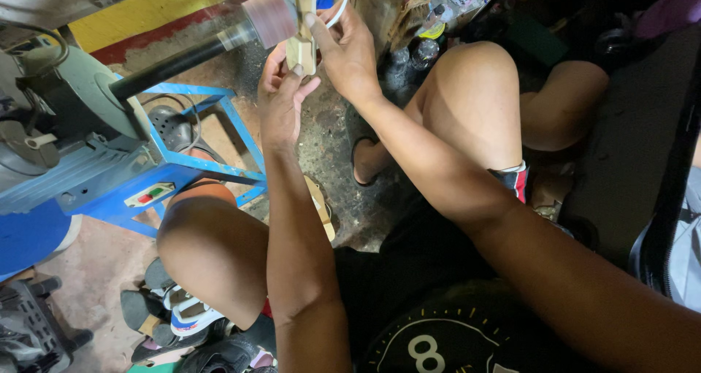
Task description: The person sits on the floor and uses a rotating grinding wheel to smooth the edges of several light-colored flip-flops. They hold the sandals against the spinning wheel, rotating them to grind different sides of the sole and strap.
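Note:
A pale tan shoe sole piece (302,50) stands upright at the top centre, pressed against a pinkish sanding drum (270,19) on a dark shaft (171,65). My left hand (281,99) grips the piece's lower end from below. My right hand (347,48) holds its upper part from the right, thumb lying along the piece. Its top end runs out of view. Both forearms reach up from the bottom, between my bare knees.
A grinding machine with a grey motor (69,99) sits on a blue metal frame (197,172) at left, with a red and green switch (150,195). Sandals and shoes (179,318) lie on the floor at lower left. Cluttered bottles and tools (427,22) stand at top right.

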